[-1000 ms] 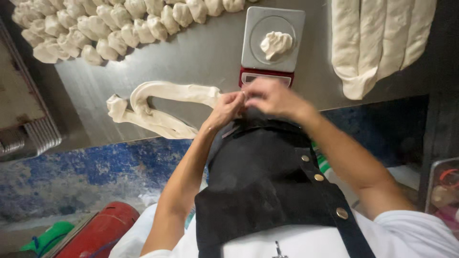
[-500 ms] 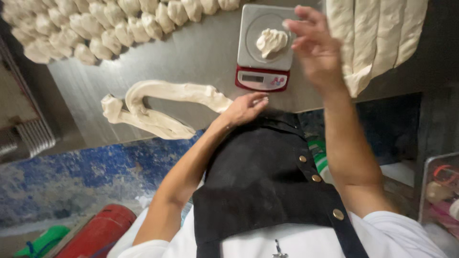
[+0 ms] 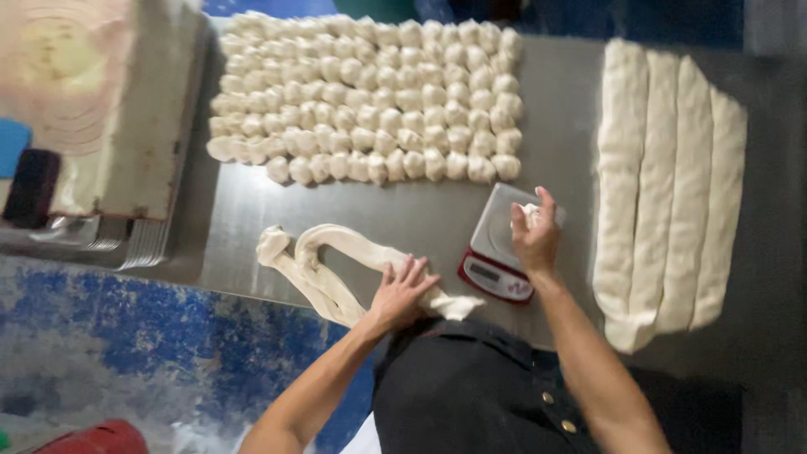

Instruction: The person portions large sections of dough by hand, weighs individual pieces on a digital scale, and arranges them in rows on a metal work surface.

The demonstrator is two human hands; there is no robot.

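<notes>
My left hand [image 3: 402, 291] lies flat, fingers spread, on the near end of a long folded rope of dough [image 3: 332, 262] on the steel table. My right hand [image 3: 535, 234] is over the small kitchen scale [image 3: 496, 252], its fingers closed around a small piece of dough [image 3: 527, 214] on the platform. The scale has a grey platform and a red front panel.
Several rows of small dough balls [image 3: 370, 97] cover the far part of the steel table [image 3: 420, 210]. Long strips of dough [image 3: 668, 185] lie at the right. A stack of trays [image 3: 126, 143] sits at the left, and a blue patterned floor shows below the table edge.
The view has tilted up toward the far table. My right hand moved from my front to the scale and now grips the dough piece; my left hand settled on the dough rope.
</notes>
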